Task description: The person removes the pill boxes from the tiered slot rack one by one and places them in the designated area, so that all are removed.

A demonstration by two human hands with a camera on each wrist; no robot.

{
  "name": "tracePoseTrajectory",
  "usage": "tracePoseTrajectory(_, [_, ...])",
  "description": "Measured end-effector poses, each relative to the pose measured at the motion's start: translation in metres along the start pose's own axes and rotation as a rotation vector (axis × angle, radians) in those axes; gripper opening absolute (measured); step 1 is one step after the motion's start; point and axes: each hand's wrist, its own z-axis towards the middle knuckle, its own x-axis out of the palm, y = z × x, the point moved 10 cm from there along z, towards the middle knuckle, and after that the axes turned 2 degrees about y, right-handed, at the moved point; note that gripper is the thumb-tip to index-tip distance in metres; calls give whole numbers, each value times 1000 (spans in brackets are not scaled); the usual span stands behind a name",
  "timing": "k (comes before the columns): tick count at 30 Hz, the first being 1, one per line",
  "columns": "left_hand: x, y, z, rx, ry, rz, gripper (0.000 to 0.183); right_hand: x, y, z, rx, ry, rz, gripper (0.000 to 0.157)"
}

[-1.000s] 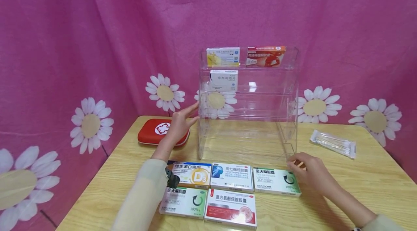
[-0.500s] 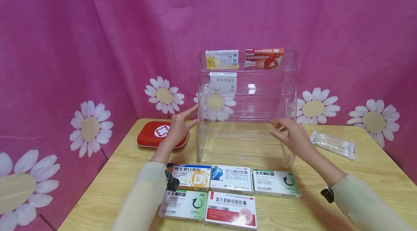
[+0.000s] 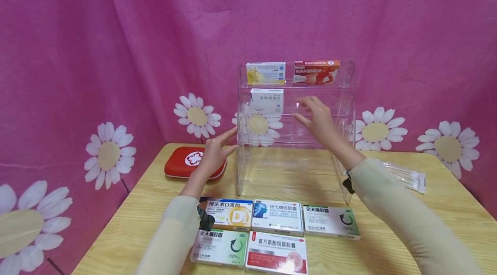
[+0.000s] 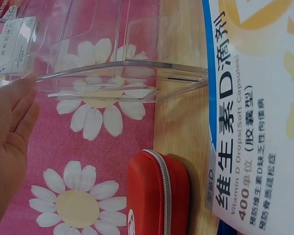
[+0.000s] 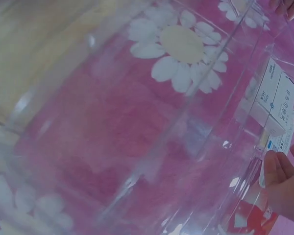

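A clear acrylic tiered rack (image 3: 295, 154) stands upright on the table. My left hand (image 3: 212, 154) rests against its left side with fingers extended; the left wrist view shows the fingertips right at the rack's edge. In front of the second tier hovers my right hand (image 3: 319, 120), thumb and fingers apart, holding nothing. Just left of it, a white medicine box (image 3: 267, 101) sits on that tier, also near my fingers in the right wrist view. The top tier bears a yellow-and-white medicine box (image 3: 265, 73) and a red medicine box (image 3: 316, 72).
Several medicine boxes lie flat before the rack, among them a vitamin D box (image 3: 229, 214), a blue-and-white box (image 3: 277, 217) and a red-and-white box (image 3: 276, 252). A red first-aid case (image 3: 180, 163) lies left; a cotton swab packet (image 3: 411, 178) lies right, partly behind my sleeve.
My right hand has risen from the green-and-white box at the front right, past the rack's lower tiers, to the second tier. The left hand keeps its place at the rack's side.
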Motion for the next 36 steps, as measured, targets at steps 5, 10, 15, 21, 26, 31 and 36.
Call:
tracePoseTrajectory(5, [1,2,0,-12,2,-11,59,13,-2,23,45,17,-18,43])
tracePoseTrajectory(10, [1,1,1,7,-3,-17,58,22,-3,38,74,31,-39,41])
tracePoseTrajectory(15, [0,1,0,27,-18,-20,57,35,-2,48,76,83,-46,43])
tracePoseTrajectory(21, [-1,0,0,65,-34,-19,55,39,4,51,48,58,-22,35])
tracePoseTrajectory(26, [0,0,0,55,-26,-17,56,34,6,49,26,-2,28,28])
tracePoseTrajectory(31, [0,0,-1,45,-18,-16,57,22,3,42,7,-94,70,26])
tracePoseTrajectory(36, [0,1,-1,48,-21,-14,57,5,1,37,-17,-187,70,25])
